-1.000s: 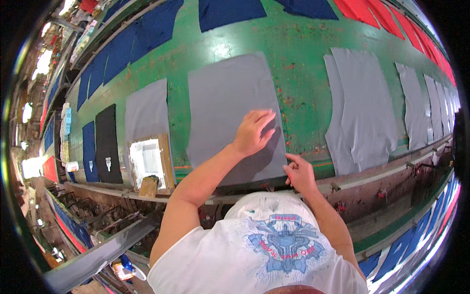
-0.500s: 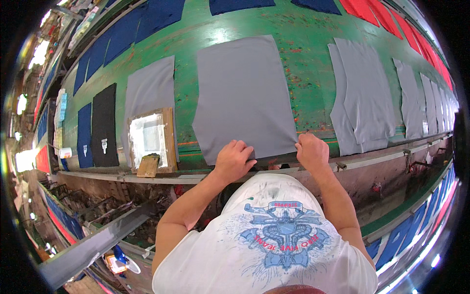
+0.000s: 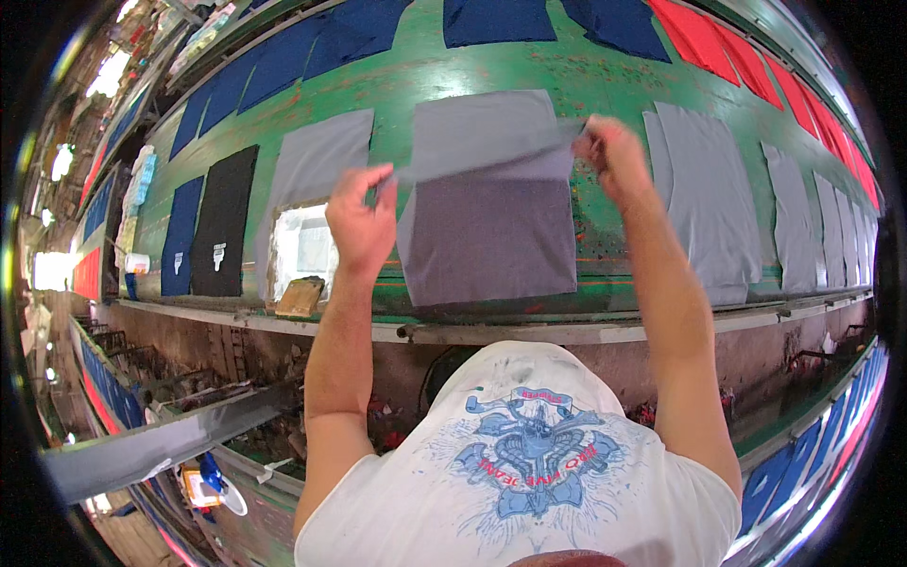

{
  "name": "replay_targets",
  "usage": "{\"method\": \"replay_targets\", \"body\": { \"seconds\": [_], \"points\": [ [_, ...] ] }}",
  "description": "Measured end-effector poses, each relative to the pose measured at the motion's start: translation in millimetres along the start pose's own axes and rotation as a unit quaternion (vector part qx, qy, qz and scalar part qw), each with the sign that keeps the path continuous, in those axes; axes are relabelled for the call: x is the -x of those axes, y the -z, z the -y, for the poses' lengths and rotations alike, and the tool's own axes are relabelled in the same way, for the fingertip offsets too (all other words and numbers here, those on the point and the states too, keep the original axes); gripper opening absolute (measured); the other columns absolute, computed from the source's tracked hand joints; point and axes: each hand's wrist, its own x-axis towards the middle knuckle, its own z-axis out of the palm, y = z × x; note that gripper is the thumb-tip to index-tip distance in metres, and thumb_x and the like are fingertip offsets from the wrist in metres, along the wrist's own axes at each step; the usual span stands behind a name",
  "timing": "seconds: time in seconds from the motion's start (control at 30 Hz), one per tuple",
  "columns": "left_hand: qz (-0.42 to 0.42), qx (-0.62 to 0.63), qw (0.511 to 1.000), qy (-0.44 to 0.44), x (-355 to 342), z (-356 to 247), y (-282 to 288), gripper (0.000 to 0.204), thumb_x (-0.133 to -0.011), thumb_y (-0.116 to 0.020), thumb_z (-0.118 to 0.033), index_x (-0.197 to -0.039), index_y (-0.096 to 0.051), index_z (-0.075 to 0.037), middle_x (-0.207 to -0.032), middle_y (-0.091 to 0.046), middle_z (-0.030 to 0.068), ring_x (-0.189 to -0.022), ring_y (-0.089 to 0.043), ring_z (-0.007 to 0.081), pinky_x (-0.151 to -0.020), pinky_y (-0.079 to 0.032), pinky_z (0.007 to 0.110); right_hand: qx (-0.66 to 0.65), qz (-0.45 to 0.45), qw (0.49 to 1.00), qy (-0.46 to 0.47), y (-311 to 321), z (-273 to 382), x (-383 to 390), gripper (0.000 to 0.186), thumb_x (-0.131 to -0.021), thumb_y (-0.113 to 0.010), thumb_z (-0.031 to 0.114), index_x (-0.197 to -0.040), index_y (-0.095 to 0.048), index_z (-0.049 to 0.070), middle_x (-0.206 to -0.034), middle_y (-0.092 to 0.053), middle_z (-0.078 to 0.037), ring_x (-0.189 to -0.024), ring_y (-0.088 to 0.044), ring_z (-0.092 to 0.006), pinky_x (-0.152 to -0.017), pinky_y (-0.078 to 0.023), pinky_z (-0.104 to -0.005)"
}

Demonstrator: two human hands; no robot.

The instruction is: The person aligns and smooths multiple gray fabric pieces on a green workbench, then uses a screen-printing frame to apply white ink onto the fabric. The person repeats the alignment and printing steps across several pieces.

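My left hand (image 3: pixel 364 222) and my right hand (image 3: pixel 616 163) are raised over the green table (image 3: pixel 605 236), each closed on one end of the near edge of a grey fabric panel (image 3: pixel 484 118). That edge is stretched between them, tilted a little higher at the right. Beyond it the panel reaches away across the tabletop. Below the lifted edge, a darker, shaded stretch of grey fabric (image 3: pixel 493 236) lies flat. A printing screen (image 3: pixel 302 231) in a frame lies beside my left wrist, with a wooden-handled squeegee (image 3: pixel 300 296) at its near end.
More grey panels (image 3: pixel 709 198) lie to the right. Navy pieces (image 3: pixel 359 42) and red pieces (image 3: pixel 694 42) line the far side. A black panel (image 3: pixel 225 222) and a navy panel (image 3: pixel 179 236) lie left. A metal rail (image 3: pixel 567 333) runs along the near table edge.
Both hands have moved up and away from the table's near edge, carrying the panel's near edge with them. Grey fabric now shows beneath it.
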Motion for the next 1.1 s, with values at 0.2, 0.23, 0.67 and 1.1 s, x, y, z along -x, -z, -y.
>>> {"method": "replay_targets", "body": {
  "seconds": [0.2, 0.23, 0.67, 1.1],
  "points": [
    [-0.040, 0.079, 0.987, -0.133, -53, -95, -44, 0.018, -0.093, -0.085, -0.005, -0.111, -0.083, -0.006, -0.104, -0.080, 0.0106, -0.099, -0.077, 0.0257, -0.089, -0.061, 0.038, -0.129, -0.022, 0.953, 0.274, 77, 140, -30, 0.017, -0.107, -0.069, 0.023, -0.104, -0.075, 0.008, -0.099, -0.072, -0.003, -0.092, -0.067, -0.0179, -0.086, -0.054, -0.0361],
    [-0.032, 0.112, 0.980, -0.161, -50, -105, -59, 0.019, -0.092, -0.085, -0.004, -0.111, -0.083, -0.007, -0.105, -0.080, 0.0113, -0.100, -0.077, 0.0268, -0.089, -0.061, 0.038, 0.018, -0.050, 0.926, 0.374, 97, 148, -20, 0.016, -0.108, -0.069, 0.023, -0.107, -0.076, 0.008, -0.099, -0.072, -0.003, -0.093, -0.066, -0.0178, -0.087, -0.053, -0.0365],
    [0.279, 0.179, 0.932, -0.146, 107, -117, -181, 0.030, -0.079, -0.085, -0.008, -0.109, -0.080, -0.008, -0.110, -0.075, 0.0124, -0.107, -0.070, 0.0369, -0.095, -0.057, 0.049, -0.071, -0.277, 0.952, 0.111, 290, -1, 158, 0.011, -0.096, -0.082, 0.019, -0.095, -0.073, 0.012, -0.094, -0.067, 0.002, -0.083, -0.063, -0.0136, -0.075, -0.054, -0.0325],
    [0.284, 0.065, 0.957, -0.005, 149, -76, -174, 0.011, -0.087, -0.079, -0.012, -0.097, -0.076, -0.008, -0.096, -0.069, 0.0134, -0.094, -0.069, 0.0378, -0.081, -0.058, 0.049, 0.516, -0.190, 0.829, 0.105, 204, -79, 203, 0.029, -0.098, -0.077, 0.015, -0.125, -0.078, 0.006, -0.111, -0.080, -0.013, -0.093, -0.077, -0.0247, -0.084, -0.060, -0.0404]
  ]
}}
